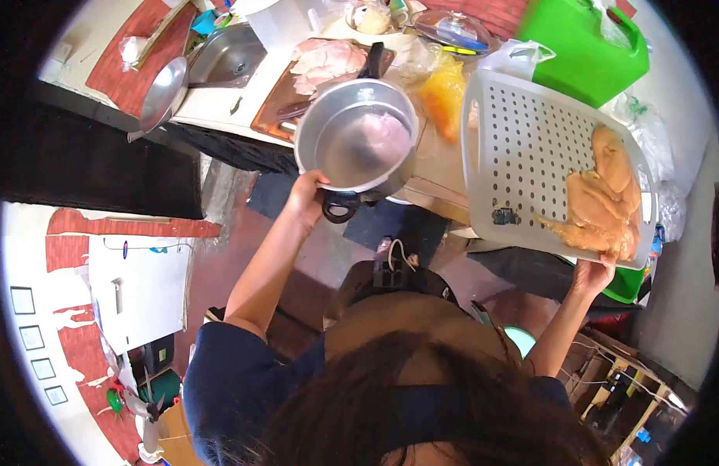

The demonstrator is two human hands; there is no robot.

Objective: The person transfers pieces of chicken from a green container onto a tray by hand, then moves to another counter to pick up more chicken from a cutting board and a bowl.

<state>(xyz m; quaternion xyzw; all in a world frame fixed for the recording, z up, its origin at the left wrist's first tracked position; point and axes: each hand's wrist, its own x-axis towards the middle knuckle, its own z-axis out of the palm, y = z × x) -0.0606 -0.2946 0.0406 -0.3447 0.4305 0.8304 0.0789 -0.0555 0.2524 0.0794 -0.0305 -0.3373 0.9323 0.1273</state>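
My left hand (306, 194) grips the rim of a silver metal pot (316, 144) beside its black handle. Cloudy liquid and a pale pink piece of meat (387, 138) are inside the pot. On the right, my right hand (598, 273) holds the near edge of a white perforated tray (522, 147). Orange-tinted raw meat (604, 203) lies at the tray's right end, close to my right hand. Behind the pot, pale meat slices (326, 62) rest on a brown board (270, 116).
A green container (581, 50) stands behind the tray. Between pot and tray is a bag with yellow-orange contents (443, 95). At the left are a sink (229, 58) and a metal bowl (165, 93) near the counter edge. A glass lid (452, 29) lies at the back.
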